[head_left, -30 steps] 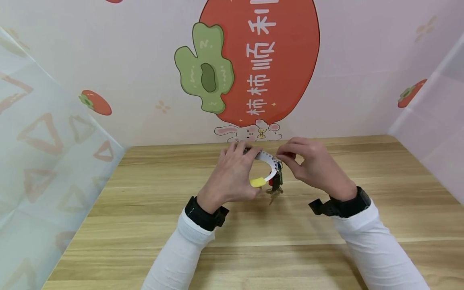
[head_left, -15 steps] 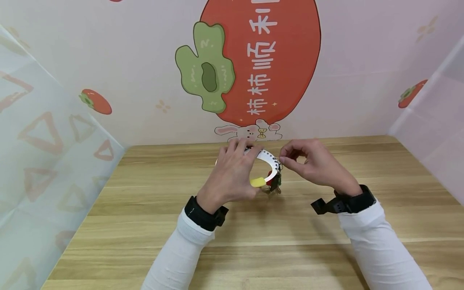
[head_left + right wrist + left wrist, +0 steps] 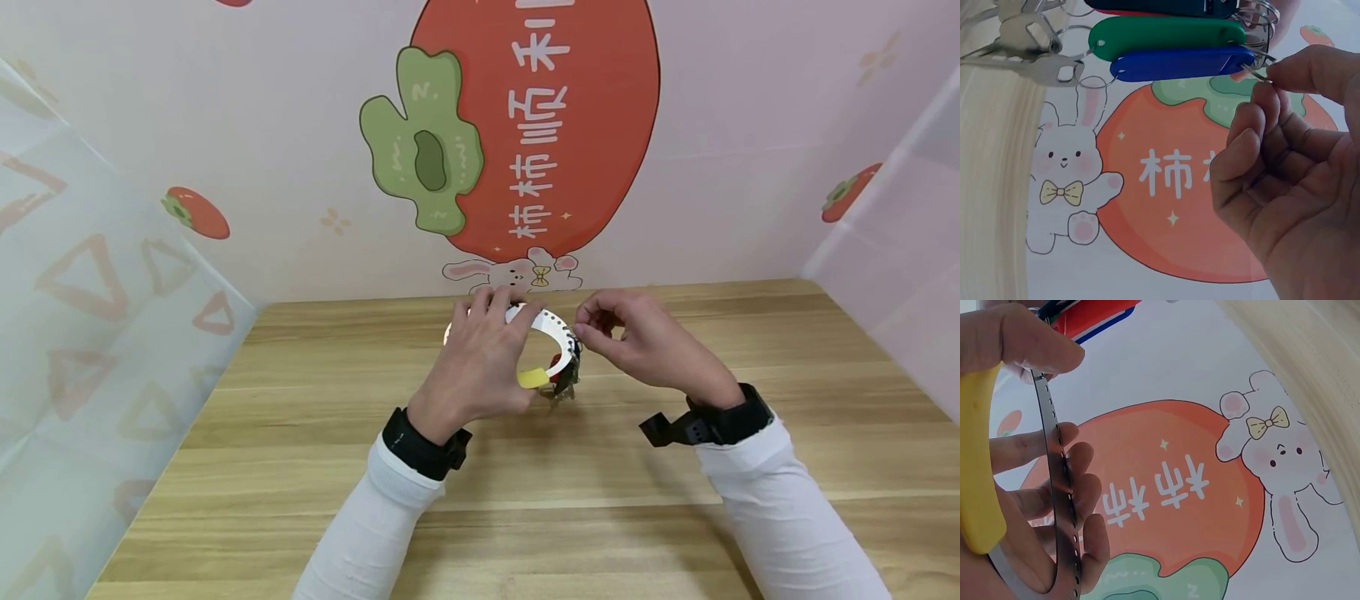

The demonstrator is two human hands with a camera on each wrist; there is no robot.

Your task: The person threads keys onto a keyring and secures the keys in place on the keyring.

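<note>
My left hand [image 3: 480, 358] grips a large metal key ring [image 3: 561, 330], a flat hoop with a row of holes and a yellow handle [image 3: 533, 377]. In the left wrist view, fingers curl round its perforated band [image 3: 1063, 469]. Thumb and forefinger of my right hand [image 3: 637, 337] pinch a small wire ring [image 3: 1259, 72] at the end of a blue key tag [image 3: 1175, 66]. Beside that lie a green key tag [image 3: 1166, 37] and a dark one, with metal keys [image 3: 1029, 37] at their far ends. A red tag [image 3: 1094, 319] shows near my left thumb.
Both hands are held over a wooden table [image 3: 525, 533], near its back edge. Behind it stands a pale backdrop [image 3: 300, 133] printed with a large persimmon and a rabbit. Patterned side panels [image 3: 135, 367] flank the table.
The bunch of tags and keys, which hung lower a second ago, now sits slightly higher and further left, close under the hoop. My right fingers stay at the hoop's edge; my left hand barely moves.
</note>
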